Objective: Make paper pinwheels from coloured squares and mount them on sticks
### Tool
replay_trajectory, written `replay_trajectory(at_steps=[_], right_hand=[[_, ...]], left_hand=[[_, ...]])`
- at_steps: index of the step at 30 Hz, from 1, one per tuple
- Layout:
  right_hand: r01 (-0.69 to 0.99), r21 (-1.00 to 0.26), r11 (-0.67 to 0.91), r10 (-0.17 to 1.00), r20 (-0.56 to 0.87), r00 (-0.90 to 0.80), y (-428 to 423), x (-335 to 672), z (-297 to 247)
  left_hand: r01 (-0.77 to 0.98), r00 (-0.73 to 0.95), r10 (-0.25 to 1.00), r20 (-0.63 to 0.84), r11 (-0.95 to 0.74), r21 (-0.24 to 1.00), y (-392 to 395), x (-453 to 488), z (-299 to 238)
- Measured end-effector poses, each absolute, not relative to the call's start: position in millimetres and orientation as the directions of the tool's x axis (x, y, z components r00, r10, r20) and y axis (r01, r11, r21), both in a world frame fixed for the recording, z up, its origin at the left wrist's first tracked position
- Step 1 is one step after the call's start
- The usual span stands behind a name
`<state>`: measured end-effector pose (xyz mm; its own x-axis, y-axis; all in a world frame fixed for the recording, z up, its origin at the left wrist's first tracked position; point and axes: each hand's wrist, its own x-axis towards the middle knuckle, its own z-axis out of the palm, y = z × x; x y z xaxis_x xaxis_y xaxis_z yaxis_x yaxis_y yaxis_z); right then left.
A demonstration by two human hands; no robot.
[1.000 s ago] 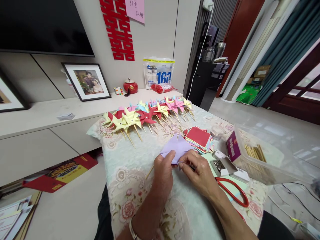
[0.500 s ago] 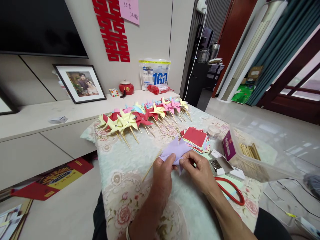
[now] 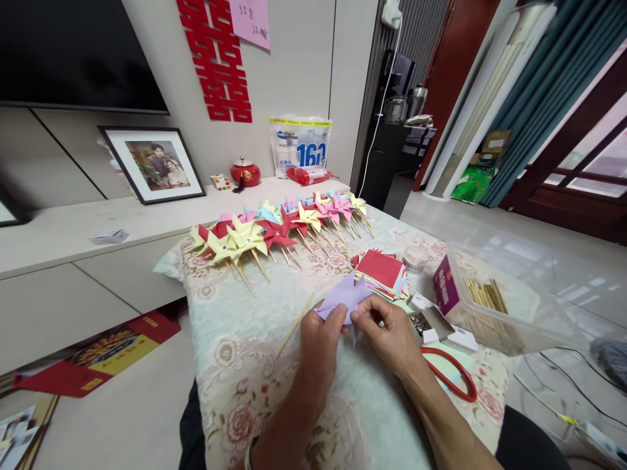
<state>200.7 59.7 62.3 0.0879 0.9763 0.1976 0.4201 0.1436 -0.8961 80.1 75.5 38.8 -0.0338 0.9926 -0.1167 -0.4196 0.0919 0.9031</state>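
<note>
Head view. On the cloth-covered tabletop (image 3: 264,313), I find the work partly done. A crowded row of pinwheels (image 3: 278,234) in yellow, red, pink and blue lies along the far side, each one that I can make out clearly mounted on a stick. The purple paper (image 3: 337,294) is in the middle of the near half, raised between my two hands; some of its points are turned inward, so I judge it part-folded. The fingers of my left hand (image 3: 318,339) pinch it with the thumb on top; those of my right hand (image 3: 386,326) close narrowly on its right edge. Whether a pin already passes through it I cannot tell, as the fingers cover its lower part. A loose stick (image 3: 294,325) lies beside my left hand, apart from the paper. Unmade stock remains: a stack of paper squares (image 3: 381,267), red uppermost, just beyond my right hand, and many sticks (image 3: 490,297) in a clear container (image 3: 519,333).

Surroundings: a small open box (image 3: 441,320) with metal pieces, near my right wrist; a red looped handle (image 3: 467,385) beside my right forearm; a round clear tub (image 3: 416,256) behind the stack. The box and handle crowd that side; the cloth around the loose stick offers more room.
</note>
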Motion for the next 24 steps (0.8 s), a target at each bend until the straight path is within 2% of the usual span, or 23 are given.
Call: replay_trajectory(at_steps=[11, 18, 24], right_hand=[[0.431, -0.896, 0.109, 0.983, 0.162, 0.088, 59.4, 201.6, 65.0], [0.446, -0.888, 0.110, 0.983, 0.164, 0.084, 59.6, 201.8, 64.5], [0.414, -0.897, 0.152, 0.973, 0.210, 0.100, 57.9, 200.9, 63.1]], left_hand=[[-0.293, -0.053, 0.997, -0.051, 0.033, 0.956, 75.0, 79.8, 37.0], [-0.216, -0.094, 0.992, -0.090, 0.068, 0.974, 74.4, 78.4, 43.7], [-0.289, -0.058, 0.990, -0.129, 0.107, 0.951, 77.1, 77.7, 43.6]])
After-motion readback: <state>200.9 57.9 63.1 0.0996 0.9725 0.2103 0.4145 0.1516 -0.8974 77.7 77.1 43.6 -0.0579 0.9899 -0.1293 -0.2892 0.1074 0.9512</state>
